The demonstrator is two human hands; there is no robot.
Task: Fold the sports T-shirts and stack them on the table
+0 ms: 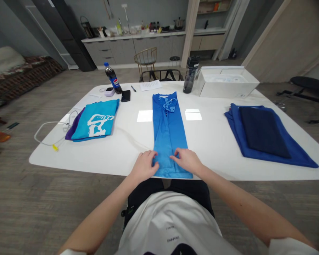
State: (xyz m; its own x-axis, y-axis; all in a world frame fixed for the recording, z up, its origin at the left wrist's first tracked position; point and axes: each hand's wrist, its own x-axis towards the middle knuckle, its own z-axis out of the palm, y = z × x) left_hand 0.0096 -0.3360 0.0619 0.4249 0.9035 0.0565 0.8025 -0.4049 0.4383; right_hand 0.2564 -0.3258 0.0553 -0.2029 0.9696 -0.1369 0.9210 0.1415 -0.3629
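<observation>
A blue shirt, folded into a long narrow strip, lies lengthwise in front of me, with its patterned collar end at the far side and its lighter hem at the table's near edge. My left hand rests at the strip's left edge near the hem, thumb and fingers apart. On the right part of the same end, my right hand touches the cloth with bent fingers, its thumb apart from them. Neither hand visibly grips the fabric, though the fingertips are partly hidden.
Folded turquoise and purple clothes lie left on the white table, beside a white cable. Dark blue folded clothes lie right. Farther back stand a cola bottle, phone, dark bottle and white box.
</observation>
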